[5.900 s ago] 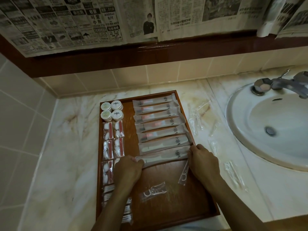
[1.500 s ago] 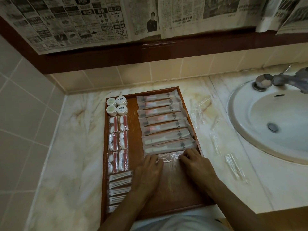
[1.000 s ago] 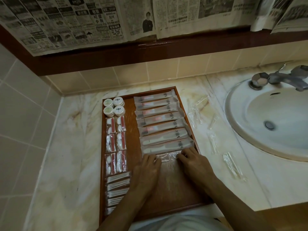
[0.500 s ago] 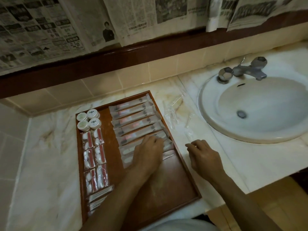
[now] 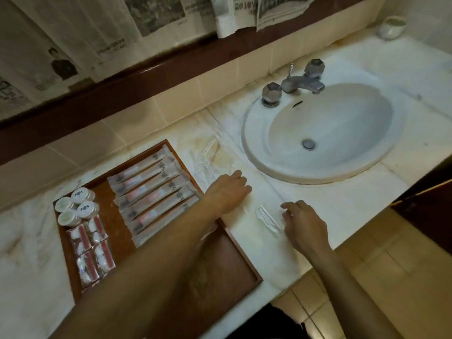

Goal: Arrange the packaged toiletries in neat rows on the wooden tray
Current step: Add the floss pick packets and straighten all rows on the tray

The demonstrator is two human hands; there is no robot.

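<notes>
Hands have left the wooden tray [image 5: 241, 250] and work the marble counter [image 5: 342, 199] between it and the sink [image 5: 318, 133]. The left hand [image 5: 228, 192] lies palm down just off the tray's right rim, fingers together and curled, apparently over a clear packet; whether it pinches anything I cannot tell. The right hand [image 5: 304, 226] hovers with fingers loosely spread and bent, its tips touching or just beside a clear packet with a white item inside [image 5: 267, 218], nothing gripped yet. More clear packets [image 5: 205, 155] lie farther back on the counter near the tray's far corner. On the tray, the long sachets [image 5: 154, 189] form a column, with small round jars [image 5: 75, 206] and red-and-white packets [image 5: 91, 248] along the left. To do this pick well, I would press a fingertip on the thin film, slide it toward the counter's front edge or bunch it slightly, then pinch a seam, since flat plastic on smooth stone is hard to lift. The near half of the tray is bare wood, the obvious room for a new row below the sachets. The raised rim must be cleared when carrying packets across, and the counter's front edge is close to the right hand.
</notes>
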